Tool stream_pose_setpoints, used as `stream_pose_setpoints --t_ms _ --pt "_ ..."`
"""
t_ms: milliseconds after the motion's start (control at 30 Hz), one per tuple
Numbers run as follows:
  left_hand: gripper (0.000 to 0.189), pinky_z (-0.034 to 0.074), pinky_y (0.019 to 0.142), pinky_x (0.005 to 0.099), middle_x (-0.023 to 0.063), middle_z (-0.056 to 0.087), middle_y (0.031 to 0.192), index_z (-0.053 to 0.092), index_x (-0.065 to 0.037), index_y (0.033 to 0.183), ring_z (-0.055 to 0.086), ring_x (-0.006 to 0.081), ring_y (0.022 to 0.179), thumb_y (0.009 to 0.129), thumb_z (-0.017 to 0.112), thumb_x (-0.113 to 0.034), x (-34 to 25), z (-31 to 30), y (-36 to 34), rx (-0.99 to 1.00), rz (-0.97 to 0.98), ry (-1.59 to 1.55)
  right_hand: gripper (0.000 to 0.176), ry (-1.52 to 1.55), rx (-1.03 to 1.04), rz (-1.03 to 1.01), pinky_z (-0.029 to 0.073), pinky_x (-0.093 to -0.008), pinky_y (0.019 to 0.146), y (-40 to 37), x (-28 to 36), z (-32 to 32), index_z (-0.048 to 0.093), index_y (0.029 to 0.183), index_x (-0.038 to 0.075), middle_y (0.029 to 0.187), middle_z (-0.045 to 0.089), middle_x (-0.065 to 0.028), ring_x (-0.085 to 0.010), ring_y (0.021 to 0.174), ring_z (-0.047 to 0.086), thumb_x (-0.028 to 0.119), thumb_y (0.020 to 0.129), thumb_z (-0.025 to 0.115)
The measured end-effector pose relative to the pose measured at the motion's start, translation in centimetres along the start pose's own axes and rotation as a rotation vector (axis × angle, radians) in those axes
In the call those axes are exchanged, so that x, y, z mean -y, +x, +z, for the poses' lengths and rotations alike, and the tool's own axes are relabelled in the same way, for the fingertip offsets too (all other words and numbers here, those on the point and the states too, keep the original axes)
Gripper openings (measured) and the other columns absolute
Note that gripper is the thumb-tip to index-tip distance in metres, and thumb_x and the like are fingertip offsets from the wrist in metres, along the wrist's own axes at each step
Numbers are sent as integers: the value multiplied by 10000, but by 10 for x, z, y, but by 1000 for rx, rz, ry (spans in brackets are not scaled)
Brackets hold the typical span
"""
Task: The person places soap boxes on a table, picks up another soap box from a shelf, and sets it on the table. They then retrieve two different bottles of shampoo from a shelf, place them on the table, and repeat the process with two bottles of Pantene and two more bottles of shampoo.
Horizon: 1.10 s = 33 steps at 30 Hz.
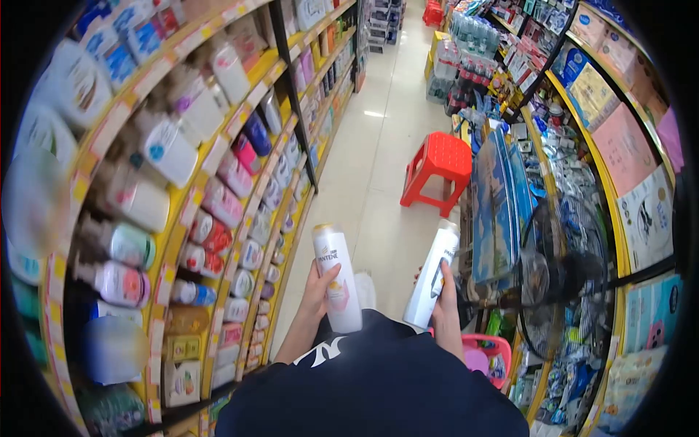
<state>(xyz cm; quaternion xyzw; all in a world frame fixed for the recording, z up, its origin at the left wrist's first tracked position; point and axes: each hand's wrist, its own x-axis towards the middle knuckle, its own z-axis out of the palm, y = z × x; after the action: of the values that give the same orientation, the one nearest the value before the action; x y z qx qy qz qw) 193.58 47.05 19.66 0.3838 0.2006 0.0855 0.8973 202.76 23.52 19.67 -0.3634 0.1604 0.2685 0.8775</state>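
Observation:
My left hand (317, 289) is wrapped round a white shampoo bottle with a pink design (341, 291), its gold cap at the top and "PANTENE" printed on its front. In my right hand (445, 298) is a second white shampoo bottle (428, 284), slimmer in view, with a dark mark on its label and a pale gold cap. Both bottles are held roughly upright in front of my chest, apart from each other; the right one leans to the right at its top.
On the left, a shelf unit (175, 211) carries rows of bottles and jars. A red plastic stool (439, 171) stands in the tiled aisle (364, 146). To the right are a black fan (561, 277), a pink basket (499, 357) and shelves with packaged goods. Bottled-drink packs (470, 47) are stacked farther ahead.

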Motion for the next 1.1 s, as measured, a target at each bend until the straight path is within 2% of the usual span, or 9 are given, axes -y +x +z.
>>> stream_pose_setpoints --t_ms 233,267,433,667,867,900,933,1000,1100 --pt "339 460 651 263 63 500 895 384 -40 1004 526 127 776 736 587 -83 -69 84 192 76 130 174 353 37 66 -166 500 -307 550 146 108 63 496 908 22 722 576 -109 -216 629 588 357 799 490" --pt "348 455 665 264 63 501 901 385 -37 1010 523 127 786 733 592 -85 -76 95 214 94 124 231 378 41 -74 -196 495 -302 529 165 115 69 505 907 18 704 571 -111 -216 606 580 378 798 468" --pt "426 420 757 276 66 506 922 380 -22 1041 503 136 861 706 631 -101 -102 138 325 192 88 303 333 155 -130 -184 495 -310 548 266 146 50 498 926 54 698 579 -94 -208 609 585 356 785 506" --pt "498 412 780 301 85 508 950 378 -5 1060 502 160 885 666 663 -114 -154 168 496 -45 564 538 331 120 -192 -198 491 -316 553 448 221 34 499 937 70 719 580 -76 -202 621 581 359 776 517" --pt "594 438 734 327 152 540 943 408 -29 1066 551 245 874 585 723 -176 -236 186 597 -448 999 1063 341 161 -51 -167 497 -302 538 581 308 161 517 896 67 707 582 -76 -191 607 579 383 768 517" --pt "553 450 713 325 146 566 906 463 -40 1025 567 241 855 562 737 -170 -257 198 603 -496 1051 1169 330 154 -28 -151 499 -297 529 601 316 181 517 884 71 688 581 -76 -192 590 579 382 771 513" --pt "536 437 729 284 81 577 847 478 -6 990 557 151 770 543 758 -104 -271 186 624 -467 1056 1149 320 143 -6 -137 500 -291 520 619 322 197 517 872 76 668 579 -77 -193 573 579 380 773 509" --pt "449 447 696 274 60 589 808 536 -8 903 563 152 725 529 767 -104 -297 177 644 -515 1130 1301 367 80 20 -92 496 -279 490 654 325 225 516 846 44 634 567 -82 -185 547 571 402 767 509" --pt "451 447 685 266 52 581 829 531 -12 918 557 152 734 543 760 -113 -329 164 680 -638 1380 1361 414 7 92 75 494 -284 486 706 314 248 526 787 21 623 560 -98 -190 540 567 433 762 498"
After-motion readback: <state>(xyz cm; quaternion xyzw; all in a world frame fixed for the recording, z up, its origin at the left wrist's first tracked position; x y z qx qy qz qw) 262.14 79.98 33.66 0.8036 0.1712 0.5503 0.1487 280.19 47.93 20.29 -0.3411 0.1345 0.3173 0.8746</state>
